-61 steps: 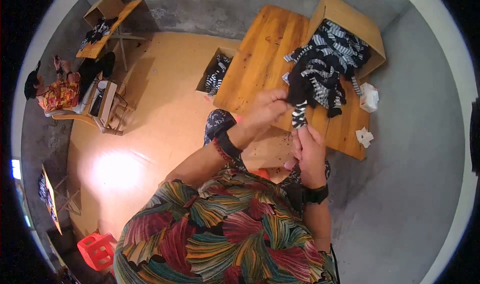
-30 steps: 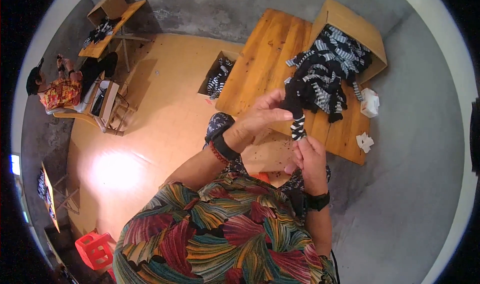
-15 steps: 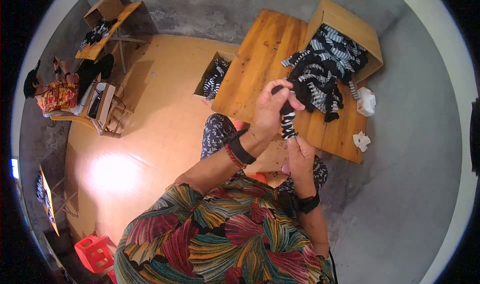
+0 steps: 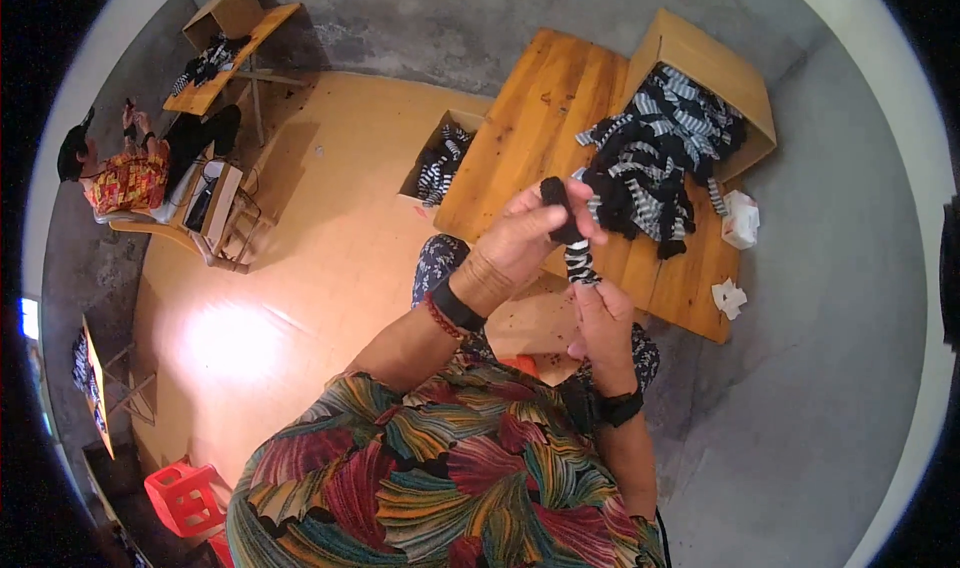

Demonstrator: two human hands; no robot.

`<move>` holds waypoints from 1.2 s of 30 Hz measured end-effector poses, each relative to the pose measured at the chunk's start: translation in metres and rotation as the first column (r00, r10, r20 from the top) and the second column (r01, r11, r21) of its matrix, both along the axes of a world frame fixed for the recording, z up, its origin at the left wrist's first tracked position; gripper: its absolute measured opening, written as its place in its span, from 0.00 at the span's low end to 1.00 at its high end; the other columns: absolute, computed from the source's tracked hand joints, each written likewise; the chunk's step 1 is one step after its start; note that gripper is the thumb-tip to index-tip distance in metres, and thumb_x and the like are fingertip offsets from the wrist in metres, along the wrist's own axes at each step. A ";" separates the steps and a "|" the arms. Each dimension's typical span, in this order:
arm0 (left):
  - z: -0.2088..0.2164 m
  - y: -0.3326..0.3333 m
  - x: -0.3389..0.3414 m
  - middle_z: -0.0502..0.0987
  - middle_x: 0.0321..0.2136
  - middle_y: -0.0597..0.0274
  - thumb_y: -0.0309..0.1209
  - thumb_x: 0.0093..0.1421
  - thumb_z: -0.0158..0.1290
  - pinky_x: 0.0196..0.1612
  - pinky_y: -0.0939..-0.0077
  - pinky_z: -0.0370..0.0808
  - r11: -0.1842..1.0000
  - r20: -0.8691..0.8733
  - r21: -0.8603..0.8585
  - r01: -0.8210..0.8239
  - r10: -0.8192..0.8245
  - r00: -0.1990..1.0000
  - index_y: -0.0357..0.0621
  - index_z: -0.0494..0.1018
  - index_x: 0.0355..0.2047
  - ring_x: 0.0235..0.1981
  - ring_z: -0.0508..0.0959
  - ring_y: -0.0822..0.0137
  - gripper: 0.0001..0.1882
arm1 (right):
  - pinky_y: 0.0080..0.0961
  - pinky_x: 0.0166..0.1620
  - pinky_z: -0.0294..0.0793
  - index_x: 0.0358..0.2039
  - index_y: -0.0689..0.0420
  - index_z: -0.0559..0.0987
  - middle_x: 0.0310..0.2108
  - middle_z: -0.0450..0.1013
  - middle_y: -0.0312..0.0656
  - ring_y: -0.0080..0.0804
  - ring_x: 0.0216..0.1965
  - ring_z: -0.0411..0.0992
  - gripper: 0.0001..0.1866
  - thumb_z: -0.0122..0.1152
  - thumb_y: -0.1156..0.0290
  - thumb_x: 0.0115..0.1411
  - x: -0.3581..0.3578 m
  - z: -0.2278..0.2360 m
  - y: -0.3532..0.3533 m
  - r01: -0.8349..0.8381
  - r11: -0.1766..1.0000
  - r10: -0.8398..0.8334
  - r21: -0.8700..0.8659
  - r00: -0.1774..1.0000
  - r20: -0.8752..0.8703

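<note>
A small knitted sock (image 4: pixel 579 261), black at its upper end and striped black and white below, is stretched between my two hands in front of the table. Around the black end, my left hand (image 4: pixel 520 236) is closed, its thumb lying along the fabric and its fingers behind. Below it, my right hand (image 4: pixel 604 320) grips the striped end, which partly disappears inside my fist. Just beyond my hands, a heap of similar striped socks (image 4: pixel 640 193) spills out over the wooden table (image 4: pixel 530 118).
The heap comes from a tipped cardboard box (image 4: pixel 752 133). A white packet (image 4: pixel 740 218) and crumpled tissue (image 4: pixel 729 298) lie on the table's right side. On the floor to its left stands an open box of socks (image 4: pixel 408 183). Another person (image 4: pixel 130 180) sits far left; a red stool (image 4: pixel 185 498) is lower left.
My left hand has turned and eased its fingers, so more of the sock's black end shows above the thumb. My right hand keeps its grip. The whole view has shifted slightly.
</note>
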State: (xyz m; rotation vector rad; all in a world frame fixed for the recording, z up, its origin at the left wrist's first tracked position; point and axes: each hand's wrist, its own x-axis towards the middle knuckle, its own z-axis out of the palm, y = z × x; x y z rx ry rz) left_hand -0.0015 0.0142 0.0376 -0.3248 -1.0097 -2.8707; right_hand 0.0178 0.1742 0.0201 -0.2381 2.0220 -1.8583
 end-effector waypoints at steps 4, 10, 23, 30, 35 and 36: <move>0.005 -0.004 -0.005 0.73 0.27 0.56 0.36 0.58 0.45 0.39 0.63 0.70 0.981 -0.017 0.184 0.060 -0.058 0.998 0.41 0.66 0.36 0.32 0.75 0.55 0.12 | 0.16 0.22 0.55 0.20 0.62 0.69 0.15 0.58 0.28 0.16 0.19 0.56 0.13 0.50 0.67 0.57 0.004 0.005 -0.002 0.044 0.998 -0.037 0.037 0.987 -0.159; 0.002 0.017 -0.008 0.71 0.23 0.58 0.24 0.57 0.44 0.32 0.77 0.72 0.872 -0.030 -0.182 -0.455 0.458 0.889 0.38 0.66 0.37 0.27 0.74 0.69 0.07 | 0.17 0.21 0.55 0.19 0.61 0.68 0.14 0.57 0.28 0.16 0.18 0.54 0.14 0.50 0.67 0.58 0.005 -0.002 0.002 0.001 0.996 0.007 0.084 0.996 -0.093; 0.005 0.014 0.005 0.64 0.14 0.67 0.33 0.52 0.51 0.26 0.79 0.67 0.993 -0.055 -0.035 0.109 -0.110 0.992 0.39 0.60 0.48 0.16 0.68 0.69 0.24 | 0.16 0.20 0.54 0.24 0.58 0.69 0.11 0.56 0.29 0.17 0.10 0.50 0.11 0.46 0.65 0.59 0.010 0.002 -0.014 -0.008 0.731 0.397 -0.682 0.818 0.415; 0.016 -0.006 -0.003 0.71 0.22 0.58 0.39 0.56 0.47 0.35 0.70 0.69 1.000 -0.021 0.006 0.004 -0.004 1.000 0.39 0.65 0.40 0.28 0.74 0.60 0.17 | 0.11 0.20 0.49 0.26 0.58 0.72 0.15 0.57 0.24 0.11 0.17 0.52 0.10 0.49 0.65 0.58 0.001 0.019 0.000 -0.043 0.994 0.062 -0.104 0.981 0.184; 0.021 0.001 -0.011 0.64 0.16 0.64 0.40 0.59 0.43 0.34 0.65 0.70 0.970 -0.029 0.073 -0.231 0.234 0.972 0.43 0.62 0.28 0.20 0.69 0.66 0.12 | 0.11 0.12 0.60 0.28 0.60 0.71 0.12 0.59 0.28 0.13 0.09 0.55 0.10 0.47 0.67 0.58 0.007 0.034 -0.004 -0.146 0.989 0.145 -0.028 0.988 -0.044; 0.021 0.001 -0.011 0.64 0.16 0.64 0.40 0.59 0.43 0.34 0.65 0.70 0.970 -0.028 0.075 -0.231 0.234 0.972 0.43 0.62 0.28 0.20 0.69 0.66 0.12 | 0.11 0.12 0.60 0.28 0.60 0.71 0.12 0.59 0.28 0.13 0.09 0.55 0.10 0.47 0.67 0.58 0.007 0.027 -0.002 -0.146 0.989 0.145 -0.026 0.989 -0.043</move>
